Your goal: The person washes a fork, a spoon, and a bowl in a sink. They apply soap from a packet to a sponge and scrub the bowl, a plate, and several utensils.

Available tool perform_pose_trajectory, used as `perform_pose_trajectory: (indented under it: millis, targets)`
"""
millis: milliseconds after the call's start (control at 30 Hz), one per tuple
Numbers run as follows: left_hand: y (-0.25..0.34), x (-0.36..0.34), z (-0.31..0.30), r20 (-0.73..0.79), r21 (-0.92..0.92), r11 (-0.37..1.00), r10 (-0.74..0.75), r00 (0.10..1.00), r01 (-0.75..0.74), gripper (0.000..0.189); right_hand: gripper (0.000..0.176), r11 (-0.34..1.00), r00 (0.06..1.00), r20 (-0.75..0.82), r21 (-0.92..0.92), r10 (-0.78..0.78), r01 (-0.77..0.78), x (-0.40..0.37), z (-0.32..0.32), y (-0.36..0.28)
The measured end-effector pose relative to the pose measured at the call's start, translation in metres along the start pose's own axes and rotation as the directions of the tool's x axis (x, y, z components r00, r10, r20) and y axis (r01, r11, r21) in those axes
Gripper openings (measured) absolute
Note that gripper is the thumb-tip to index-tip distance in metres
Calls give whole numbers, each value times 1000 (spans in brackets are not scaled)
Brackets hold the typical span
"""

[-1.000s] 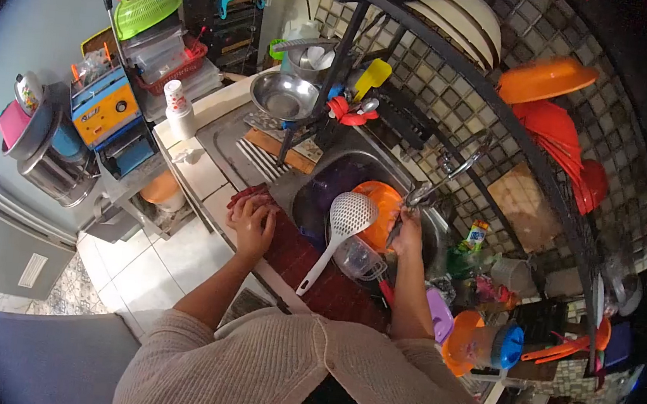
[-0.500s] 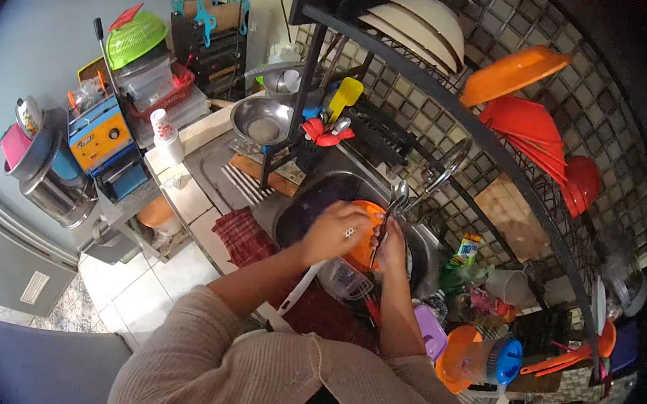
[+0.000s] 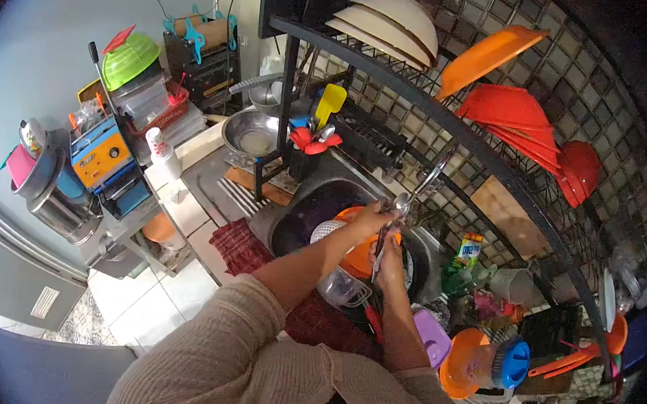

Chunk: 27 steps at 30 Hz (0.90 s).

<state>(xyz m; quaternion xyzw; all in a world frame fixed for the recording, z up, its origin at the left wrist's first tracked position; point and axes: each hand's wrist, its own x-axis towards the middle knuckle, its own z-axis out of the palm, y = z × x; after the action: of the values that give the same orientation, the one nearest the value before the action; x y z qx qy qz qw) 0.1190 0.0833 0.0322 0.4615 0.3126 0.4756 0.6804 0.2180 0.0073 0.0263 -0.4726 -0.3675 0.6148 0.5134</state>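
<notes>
Over the sink (image 3: 299, 214), my right hand (image 3: 390, 261) is closed around the handles of several metal spoons (image 3: 402, 202), held upright with the bowls at the top. My left hand (image 3: 373, 218) reaches in from the left and its fingers are pressed on the spoons just below the bowls. Under both hands lies an orange bowl (image 3: 357, 261) in the sink. A white perforated item (image 3: 326, 230) sits left of it, and a clear container (image 3: 340, 288) in front. The faucet (image 3: 437, 171) arches just behind the spoons.
A black rack (image 3: 426, 103) with white bowls (image 3: 391, 29) and red bowls (image 3: 514, 119) hangs over the sink. A red cloth (image 3: 241, 247) lies on the left edge. A purple container (image 3: 432, 337) and a blue-lidded jar (image 3: 510, 363) stand at the right.
My left hand has moved right and up, from over the orange bowl onto the spoons. The white perforated item now shows. The whole view has shifted slightly.
</notes>
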Motion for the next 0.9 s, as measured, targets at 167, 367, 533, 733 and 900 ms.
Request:
perform_pose_trajectory:
  millis: [167,367,533,733,900]
  targets:
    - [27,-30,21,-226,157,984,-51,973,88,30,37,997,999,44,76,5,-9,-4,0,6]
    - [8,-14,5,-413,215,968,-33,910,133,50,41,995,995,30,39,92,-93,-19,17,-4]
    - [-31,6,-15,-321,97,995,7,947,26,48,41,999,993,114,-46,22,-17,-12,2,11]
    - [-10,-19,11,-36,180,976,-120,992,125,48,37,999,1000,6,-39,6,-5,0,-6,9]
    - [-32,-7,17,-42,-54,993,-108,993,106,47,35,1000,999,-39,-15,-17,16,-5,-4,9]
